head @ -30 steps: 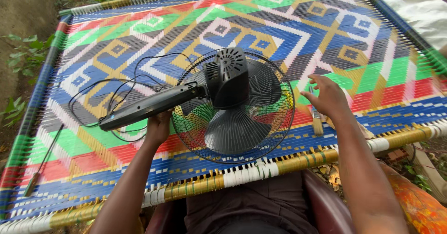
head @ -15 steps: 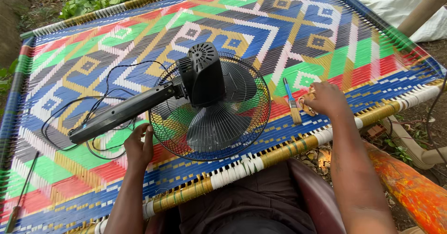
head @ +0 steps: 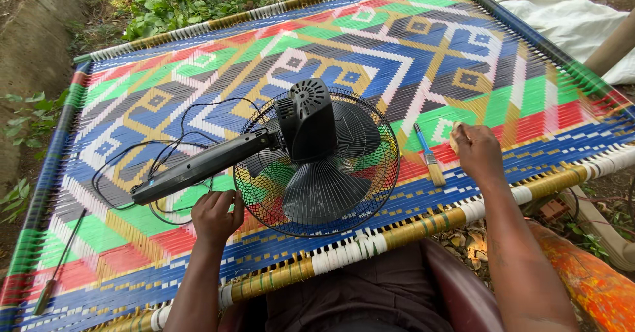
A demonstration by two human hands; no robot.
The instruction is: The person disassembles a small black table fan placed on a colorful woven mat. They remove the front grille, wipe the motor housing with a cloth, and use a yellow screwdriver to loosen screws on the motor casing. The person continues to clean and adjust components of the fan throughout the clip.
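Two hands: both the person's own, working over a woven cot w/ bright plastic strapping (head: 370, 47).
Far left: thin rod tool (head: 61, 262) lying on the weave near the cot's edge, well apart from the hands.
Cord: black power cord (head: 132, 157) looped loosely on the weave, left of the fan pole.
Fan pole: dark stand pole (head: 198, 166) lying flat, pointing left from the motor.
Left hand: left hand (head: 217, 214) rests at the guard's near-left rim, just below the pole; fingers curled on the wire, loosely closed, not clearly gripping.
Fan: black pedestal fan (head: 317, 166) face down mid-cot, motor housing up, round wire guard flat on the weave.
Brush: small paintbrush (head: 428, 155), blue handle, lying just right of the guard, beside the right hand, not touching it.
Right hand: right hand (head: 477, 152) fingers pinched on a small pale thing; too small to tell what.
Doing it well (judgement): looks like prep for cleaning the fan. Left hand should pin the guard so it doesn't rock; keep the cord away from the blades; work w/ light strokes along the wires.
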